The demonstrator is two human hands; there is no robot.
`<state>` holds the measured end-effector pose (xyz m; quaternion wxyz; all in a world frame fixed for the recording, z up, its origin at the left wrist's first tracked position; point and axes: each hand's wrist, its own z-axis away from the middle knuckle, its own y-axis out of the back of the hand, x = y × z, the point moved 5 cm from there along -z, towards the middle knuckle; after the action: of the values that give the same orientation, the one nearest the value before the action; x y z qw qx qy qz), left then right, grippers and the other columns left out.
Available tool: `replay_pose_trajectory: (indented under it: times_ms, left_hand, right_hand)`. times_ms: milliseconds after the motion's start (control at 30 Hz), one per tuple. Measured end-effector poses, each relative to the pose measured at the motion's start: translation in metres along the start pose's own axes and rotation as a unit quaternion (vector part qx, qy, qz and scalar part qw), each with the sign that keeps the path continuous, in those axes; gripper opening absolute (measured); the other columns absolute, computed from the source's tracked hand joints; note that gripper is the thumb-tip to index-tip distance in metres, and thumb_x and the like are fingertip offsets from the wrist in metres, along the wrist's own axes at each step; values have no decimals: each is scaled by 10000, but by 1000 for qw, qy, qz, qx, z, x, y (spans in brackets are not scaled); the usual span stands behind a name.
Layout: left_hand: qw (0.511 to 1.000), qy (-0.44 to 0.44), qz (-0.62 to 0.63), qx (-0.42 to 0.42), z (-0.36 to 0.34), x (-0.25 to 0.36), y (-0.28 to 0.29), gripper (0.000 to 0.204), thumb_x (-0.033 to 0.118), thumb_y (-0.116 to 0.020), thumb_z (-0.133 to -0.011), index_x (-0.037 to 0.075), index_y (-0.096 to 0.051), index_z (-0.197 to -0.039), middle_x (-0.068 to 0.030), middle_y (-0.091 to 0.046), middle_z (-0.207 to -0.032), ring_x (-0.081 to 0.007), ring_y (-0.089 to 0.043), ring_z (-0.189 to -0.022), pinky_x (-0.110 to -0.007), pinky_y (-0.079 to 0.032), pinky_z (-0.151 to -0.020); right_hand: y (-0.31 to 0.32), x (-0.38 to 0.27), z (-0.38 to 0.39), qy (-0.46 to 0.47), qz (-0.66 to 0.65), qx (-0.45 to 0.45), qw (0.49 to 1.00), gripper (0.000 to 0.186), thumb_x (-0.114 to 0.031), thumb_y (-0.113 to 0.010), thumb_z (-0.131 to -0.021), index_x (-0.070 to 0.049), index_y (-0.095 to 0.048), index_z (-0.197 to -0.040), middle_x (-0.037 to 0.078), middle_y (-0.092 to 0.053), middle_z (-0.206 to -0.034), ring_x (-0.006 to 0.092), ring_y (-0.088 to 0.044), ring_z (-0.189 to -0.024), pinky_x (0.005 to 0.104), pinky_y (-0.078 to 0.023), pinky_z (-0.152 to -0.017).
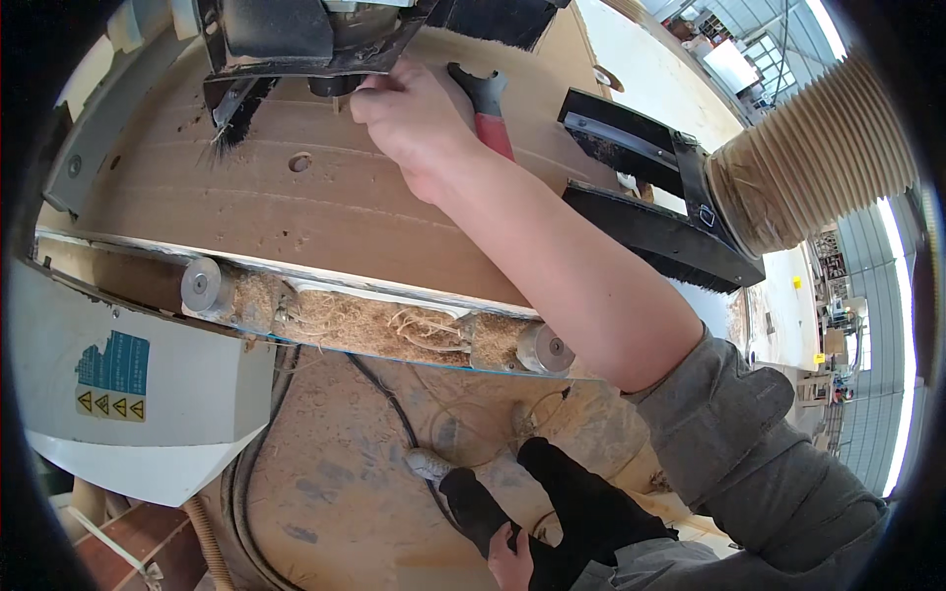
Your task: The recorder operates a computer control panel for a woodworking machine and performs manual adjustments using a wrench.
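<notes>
My right hand (pixel 409 123) reaches across the brown board (pixel 217 192) to the underside of a black machine head (pixel 276 39). Its fingers are curled closed against a dark round part (pixel 330 87) there; what they grip is hidden. Just right of that hand lies an open-end spanner (pixel 493 133) with a red handle and dark jaws, partly behind my forearm. Low in the picture, my left hand (pixel 507 561) hangs in front of my black trousers. Its visible fingers are slightly apart, and I see nothing in them.
A black brush-edged dust hood (pixel 641 212) with a thick ribbed hose (pixel 813 153) stands on the right. Sawdust fills the trough (pixel 374 320) along the bed's front, between metal rollers (pixel 207 286). A white machine housing (pixel 148 394) is at left; black cables (pixel 394 399) cross the dusty floor.
</notes>
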<state>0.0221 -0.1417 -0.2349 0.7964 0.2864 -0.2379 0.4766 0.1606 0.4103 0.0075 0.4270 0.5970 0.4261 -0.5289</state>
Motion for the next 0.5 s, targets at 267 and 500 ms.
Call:
replay_pose_trajectory:
  times_ms: [267,500]
  left_hand:
    - [1000,7,-6,-1,2,-2,-2,407,285,-678,-928,8,-633,-1222,-147,-698,-1107,-279,-680,-1003,-365,-535,-864]
    - [1000,2,-1,2,2,-2,-2,412,293,-679,-929,7,-632,-1221,-149,-697,-1111,-281,-680,-1006,-367,-535,-867]
  right_hand:
    - [1,2,1,20,-59,38,997,253,-10,-582,-817,-85,-610,-1057,1,-583,-900,98,-489,-803,222,-371,-725]
    - [8,-9,8,-2,-87,-26,996,213,0,-590,-805,-76,-627,-1000,-9,-577,-877,88,-481,-758,216,-368,-680]
